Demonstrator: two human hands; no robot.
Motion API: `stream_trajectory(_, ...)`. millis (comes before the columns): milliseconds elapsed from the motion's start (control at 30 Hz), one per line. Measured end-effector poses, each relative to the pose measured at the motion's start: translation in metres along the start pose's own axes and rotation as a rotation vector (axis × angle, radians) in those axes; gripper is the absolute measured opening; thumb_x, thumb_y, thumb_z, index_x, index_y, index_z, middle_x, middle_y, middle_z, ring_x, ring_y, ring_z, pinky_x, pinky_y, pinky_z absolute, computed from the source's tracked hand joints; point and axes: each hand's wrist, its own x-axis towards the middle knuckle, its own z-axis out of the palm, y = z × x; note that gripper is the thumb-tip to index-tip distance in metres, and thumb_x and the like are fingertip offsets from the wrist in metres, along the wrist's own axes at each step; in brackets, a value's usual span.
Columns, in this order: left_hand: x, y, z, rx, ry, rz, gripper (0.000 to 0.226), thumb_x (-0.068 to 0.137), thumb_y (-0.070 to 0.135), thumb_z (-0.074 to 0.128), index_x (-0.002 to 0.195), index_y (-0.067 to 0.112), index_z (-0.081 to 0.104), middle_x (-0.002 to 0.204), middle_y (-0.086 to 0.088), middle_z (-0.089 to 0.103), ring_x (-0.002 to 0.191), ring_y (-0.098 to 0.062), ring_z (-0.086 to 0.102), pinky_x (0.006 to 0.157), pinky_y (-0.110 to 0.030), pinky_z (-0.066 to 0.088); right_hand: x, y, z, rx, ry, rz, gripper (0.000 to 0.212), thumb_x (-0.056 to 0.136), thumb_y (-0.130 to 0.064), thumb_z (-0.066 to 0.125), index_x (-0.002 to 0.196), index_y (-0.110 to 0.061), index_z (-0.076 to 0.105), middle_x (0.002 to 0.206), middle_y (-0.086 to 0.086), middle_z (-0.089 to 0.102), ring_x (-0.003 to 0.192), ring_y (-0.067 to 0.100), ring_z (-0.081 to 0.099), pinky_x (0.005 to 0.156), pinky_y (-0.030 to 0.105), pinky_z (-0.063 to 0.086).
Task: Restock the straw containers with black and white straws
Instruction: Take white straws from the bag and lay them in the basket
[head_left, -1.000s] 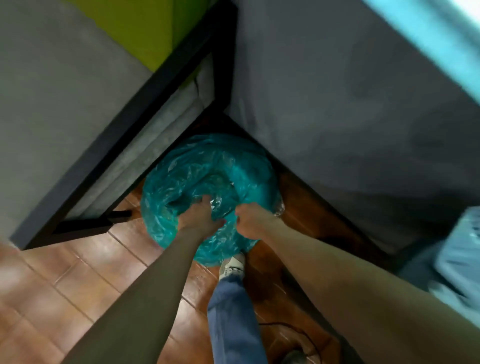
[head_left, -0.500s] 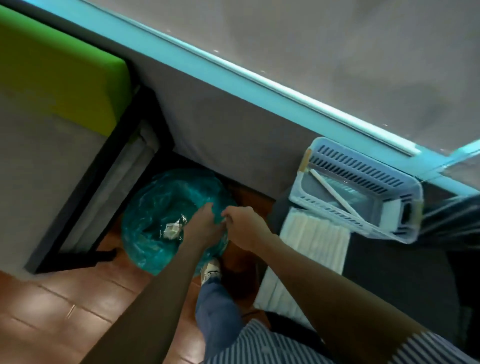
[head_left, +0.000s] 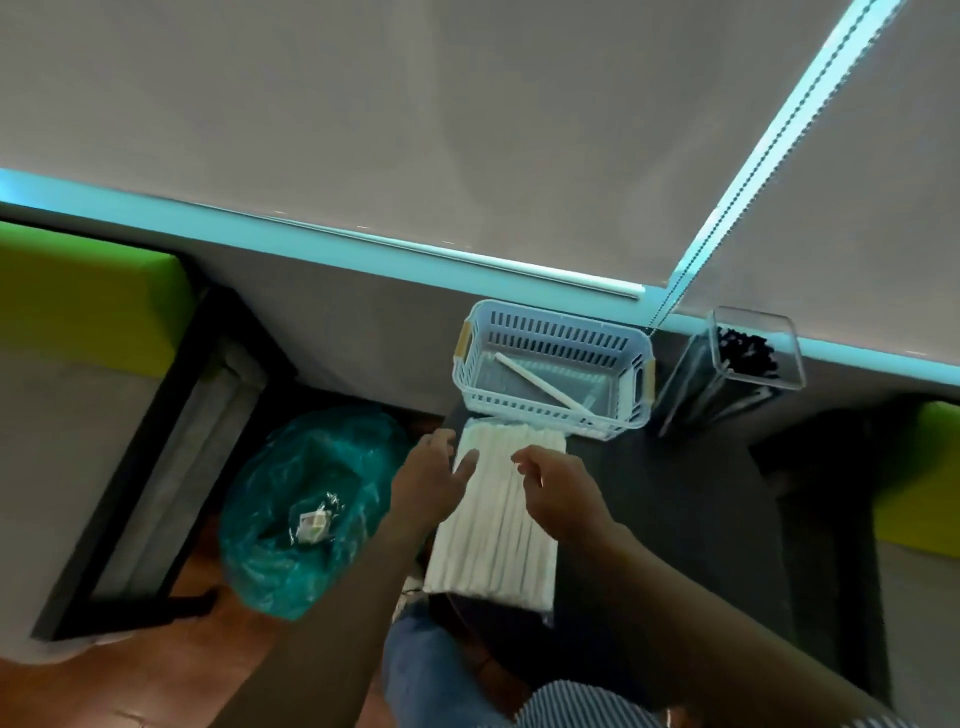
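Left hand (head_left: 434, 475): held over the left edge of the white straws (head_left: 496, 519), fingers loosely spread, nothing gripped.
Right hand (head_left: 558, 491): held above the pack, fingers relaxed, holding nothing.
Straws: laid on the table (head_left: 675, 519), touching the basket (head_left: 553, 376).
Basket: one straw inside.
Clear container (head_left: 748, 358): black straws held, right of basket.

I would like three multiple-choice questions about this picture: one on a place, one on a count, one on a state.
1. Where does the pack of white straws lie?
A in the bin
B on the dark table, before the basket
C in the clear box

2. How many straws are in the basket?
A one
B five
C none

3. The left hand is
A holding a straw
B a fist
C open

Answers: B, the pack lies just before the basket; A, a single white straw; C, fingers spread, holding nothing.
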Motion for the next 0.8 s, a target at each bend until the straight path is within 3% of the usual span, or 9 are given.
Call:
stream_trajectory(233, -0.014, 0.015, 0.015, 0.158, -0.151, 0.092, 0.073, 0.089, 0.059, 0.061, 0.145, 0.016, 0.042, 0.139, -0.006, 0.048, 0.126, -0.024, 0.05, 0.099, -0.044, 0.05, -0.012, 0.035, -0.021, 0.089, 0.067, 0.165, 0.03, 0.097, -0.017, 0.055, 0.126, -0.016, 0.062, 0.105, 0.005, 0.071, 0.09, 0.014, 0.065, 0.084, 0.036, 0.056)
stream_trajectory(300, -0.009, 0.007, 0.018, 0.197, -0.217, 0.097, 0.082, 0.088, 0.061, 0.062, 0.149, 0.013, 0.036, 0.144, -0.009, 0.043, 0.131, -0.026, 0.045, 0.103, -0.045, 0.047, -0.008, 0.043, -0.018, 0.154, 0.062, 0.267, 0.04, 0.095, -0.021, 0.06, 0.134, -0.015, 0.055, 0.117, 0.006, 0.067, 0.101, 0.016, 0.064, 0.091, 0.039, 0.055)
stream_trajectory(400, 0.0, -0.005, 0.02, 0.315, -0.334, 0.136, 0.097, 0.084, 0.066, 0.062, 0.156, 0.013, 0.022, 0.154, -0.011, 0.031, 0.14, -0.029, 0.035, 0.109, -0.047, 0.042, -0.003, 0.051, -0.011, 0.26, 0.055, 0.516, 0.068, 0.092, -0.03, 0.068, 0.149, -0.011, 0.038, 0.144, 0.014, 0.049, 0.132, 0.028, 0.05, 0.108, 0.043, 0.044)
stream_trajectory(533, 0.017, -0.018, 0.025, 0.301, -0.45, 0.09, 0.113, 0.081, 0.067, 0.066, 0.159, 0.013, 0.005, 0.162, -0.014, 0.016, 0.148, -0.032, 0.021, 0.117, -0.047, 0.032, 0.015, 0.059, 0.001, 0.33, 0.062, 0.641, 0.082, 0.09, -0.036, 0.071, 0.154, -0.008, 0.028, 0.156, 0.016, 0.038, 0.142, 0.03, 0.04, 0.114, 0.042, 0.037)
stream_trajectory(667, 0.036, -0.029, 0.029, 0.147, -0.502, 0.028, 0.116, 0.077, 0.057, 0.077, 0.158, 0.012, 0.007, 0.158, -0.008, 0.029, 0.143, -0.028, 0.034, 0.115, -0.042, 0.036, 0.039, 0.058, 0.012, 0.45, 0.117, 0.734, 0.082, 0.09, -0.035, 0.072, 0.155, -0.01, 0.028, 0.156, 0.014, 0.039, 0.141, 0.03, 0.042, 0.113, 0.043, 0.039)
stream_trajectory(800, 0.053, -0.034, 0.031, -0.024, -0.488, 0.018, 0.104, 0.065, 0.054, 0.082, 0.148, 0.021, 0.029, 0.142, 0.001, 0.049, 0.128, -0.022, 0.05, 0.106, -0.047, 0.046, 0.059, 0.057, 0.021, 0.625, 0.147, 0.786, 0.073, 0.09, -0.028, 0.073, 0.149, -0.009, 0.036, 0.147, 0.008, 0.049, 0.126, 0.023, 0.052, 0.104, 0.037, 0.044)
